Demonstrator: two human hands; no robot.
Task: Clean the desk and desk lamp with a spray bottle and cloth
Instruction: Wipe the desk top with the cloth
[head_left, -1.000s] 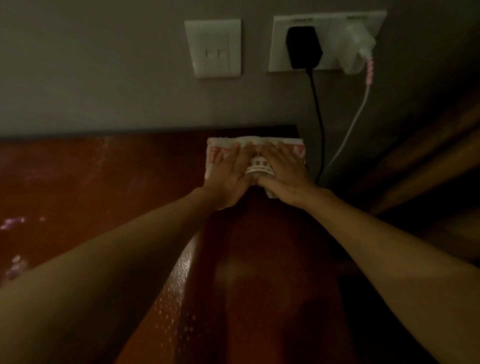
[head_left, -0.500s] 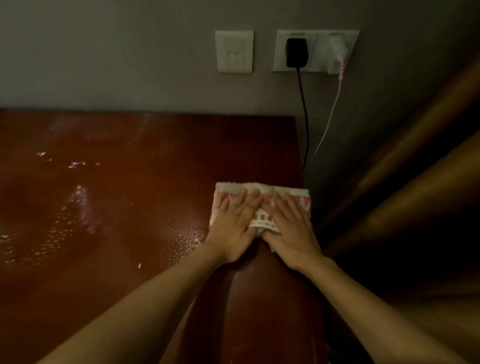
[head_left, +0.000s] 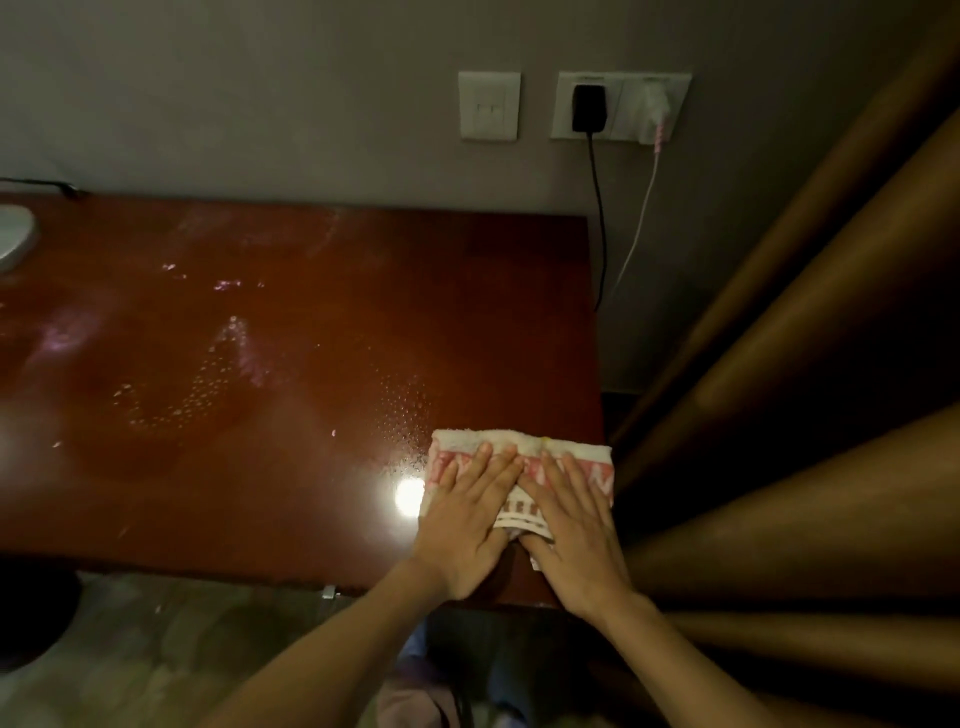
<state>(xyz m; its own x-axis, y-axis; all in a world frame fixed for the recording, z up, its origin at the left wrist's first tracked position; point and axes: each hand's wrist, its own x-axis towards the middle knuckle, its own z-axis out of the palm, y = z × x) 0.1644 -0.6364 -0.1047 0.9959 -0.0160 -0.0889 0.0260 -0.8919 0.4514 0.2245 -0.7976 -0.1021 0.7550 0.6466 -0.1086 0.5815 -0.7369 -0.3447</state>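
Observation:
A folded white cloth with a red pattern (head_left: 519, 444) lies flat near the front right corner of the dark red wooden desk (head_left: 291, 338). My left hand (head_left: 467, 514) presses on its left half with straight fingers. Beside it, my right hand (head_left: 574, 525) presses the cloth's right half, fingers flat and spread. Spray droplets glisten on the desk left of the cloth. A white rounded object, possibly the lamp base (head_left: 15, 234), shows at the far left edge. No spray bottle is in view.
On the wall behind are a light switch (head_left: 489, 106) and a socket plate with a black plug (head_left: 588, 108) and a white plug (head_left: 655, 111); their cables hang past the desk's right edge. Brown curtains (head_left: 805, 364) hang at the right. Floor shows below the front edge.
Both hands have dragged the cloth from the back edge by the wall toward me, down the right side of the desk, to the front right corner.

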